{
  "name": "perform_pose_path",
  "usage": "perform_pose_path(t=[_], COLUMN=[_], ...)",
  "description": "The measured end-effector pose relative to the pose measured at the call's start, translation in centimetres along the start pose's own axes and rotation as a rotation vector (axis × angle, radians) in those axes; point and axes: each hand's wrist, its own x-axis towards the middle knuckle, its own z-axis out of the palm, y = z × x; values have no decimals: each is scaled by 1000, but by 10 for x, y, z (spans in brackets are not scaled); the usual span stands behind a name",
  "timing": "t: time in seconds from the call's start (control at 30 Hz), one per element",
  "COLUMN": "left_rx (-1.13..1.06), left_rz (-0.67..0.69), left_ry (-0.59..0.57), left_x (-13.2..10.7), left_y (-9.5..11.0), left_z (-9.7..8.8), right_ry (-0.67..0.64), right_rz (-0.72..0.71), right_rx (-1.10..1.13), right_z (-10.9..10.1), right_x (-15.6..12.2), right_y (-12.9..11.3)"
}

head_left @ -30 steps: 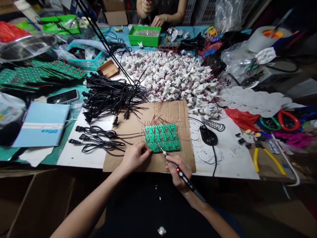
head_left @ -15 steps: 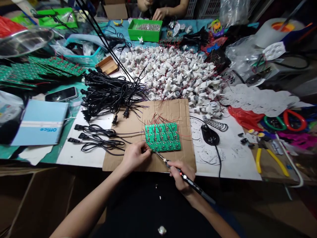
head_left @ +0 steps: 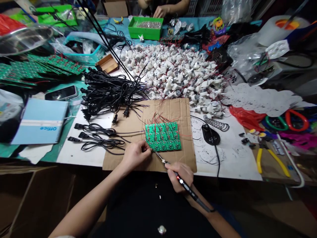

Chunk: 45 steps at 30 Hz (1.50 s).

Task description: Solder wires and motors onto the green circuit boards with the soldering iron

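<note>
**Hands at green circuit board, soldering iron in right**

Head view, one entry per item.

Right hand (head_left: 180,175): closed around the soldering iron (head_left: 184,185) in a pen grip, near the table's front edge. The iron's tip meets the lower left corner of the green circuit board (head_left: 162,136). One second earlier the tip stood further right along the board's near edge; it has since moved left toward the other hand, and the right hand has dropped slightly lower in frame.

Left hand (head_left: 135,154): fingers curled and pinched at the board's lower left corner; what they pinch is too small to tell. Position unchanged from the earlier frames.

Green circuit board: lies flat on the cardboard sheet (head_left: 178,110), red wire leads standing up from its far side. Not shifted.

Cardboard sheet: on the white table (head_left: 230,165), directly before the person.

Black power cords (head_left: 109,94): large bundle left of the cardboard; a few loose ones nearer, just beside the left hand.

White parts pile (head_left: 178,74): beyond the cardboard, spread wide.

Iron stand (head_left: 210,135): black, right of the cardboard, with a coiled spring beside it.

Blue notebook (head_left: 41,122): far left. Yellow pliers (head_left: 271,160): far right.

Co-worker's hand (head_left: 159,11): at the far table edge, behind a green tray (head_left: 146,31).
</note>
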Motion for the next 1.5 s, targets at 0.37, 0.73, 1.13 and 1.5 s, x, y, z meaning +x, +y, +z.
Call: perform_pose_path(t=[0.37,0.73,1.13,1.5], left_rx=[12,20,39,-5], left_rz=[-16,-27,-79,-109], left_ry=[-23,-44,-50,-66], left_x=[1,2,2,3], left_y=[1,0,6,6], left_z=[-1,-2,-3,-3], right_ry=[53,3,25,103], right_rz=[161,261,214,472], right_rx=[64,122,100,269], right_z=[3,2,4,5], right_x=[-9,-7,-5,-12], right_y=[2,-1,-1,0])
